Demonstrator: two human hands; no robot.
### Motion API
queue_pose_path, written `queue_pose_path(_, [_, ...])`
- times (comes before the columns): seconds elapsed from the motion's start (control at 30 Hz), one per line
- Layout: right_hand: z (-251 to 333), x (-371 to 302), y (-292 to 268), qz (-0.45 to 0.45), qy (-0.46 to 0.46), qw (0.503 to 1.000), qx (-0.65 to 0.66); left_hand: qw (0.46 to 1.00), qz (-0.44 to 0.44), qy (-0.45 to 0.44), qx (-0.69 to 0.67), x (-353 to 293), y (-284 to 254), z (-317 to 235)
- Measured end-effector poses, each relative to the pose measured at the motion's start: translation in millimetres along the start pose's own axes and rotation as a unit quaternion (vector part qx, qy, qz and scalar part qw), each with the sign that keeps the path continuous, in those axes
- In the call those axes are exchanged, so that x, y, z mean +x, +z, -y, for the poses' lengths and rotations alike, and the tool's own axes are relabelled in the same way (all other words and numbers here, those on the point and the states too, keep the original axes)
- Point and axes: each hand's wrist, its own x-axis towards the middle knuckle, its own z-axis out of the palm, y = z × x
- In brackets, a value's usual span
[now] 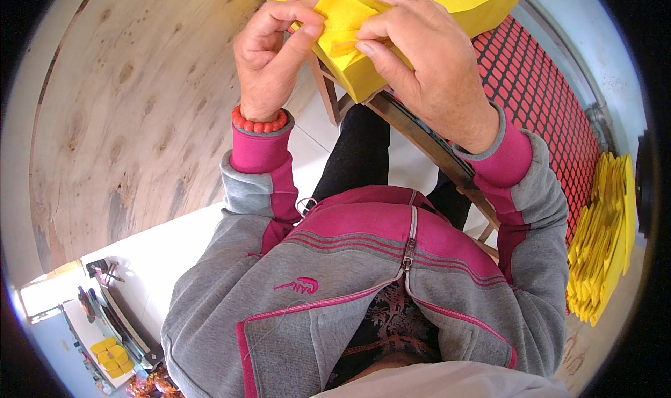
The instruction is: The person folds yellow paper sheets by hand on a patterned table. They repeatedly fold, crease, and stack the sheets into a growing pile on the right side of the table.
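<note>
In front of me lies a yellow fabric piece point(482, 0) that looks like thin non-woven cloth, with a smaller folded flap point(344, 12) on top. My left hand point(276, 52), with a red bead bracelet point(260, 124) at its wrist, pinches the flap's left edge between thumb and forefinger. From the right, my right hand point(430, 59) pinches a small fold of the same fabric between thumb and forefinger. The fabric's lower corner hangs over a wooden frame. Whether something small sits inside the fold cannot be made out.
At left stands a large plywood board point(140, 104). A red and black patterned surface point(535, 83) lies on the right beside a wooden rail point(419, 139). Folded yellow pieces point(601, 237) are stacked at far right. Yellow bundles point(112, 356) rest on a white surface at lower left.
</note>
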Motion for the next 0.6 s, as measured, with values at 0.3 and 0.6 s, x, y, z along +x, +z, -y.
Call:
queue_pose_path(0.3, [4.1, -1.1, -4.8, 0.026, 0.042, 0.999, 0.010, 0.995, 0.093, 0.005, 0.042, 3.5, -11.2, -6.8])
queue_pose_path(0.6, [-1.2, 5.3, -4.0, -0.001, -0.011, 1.000, 0.020, 0.991, 0.085, 0.006, 0.105, -1.3, -13.5, -0.8])
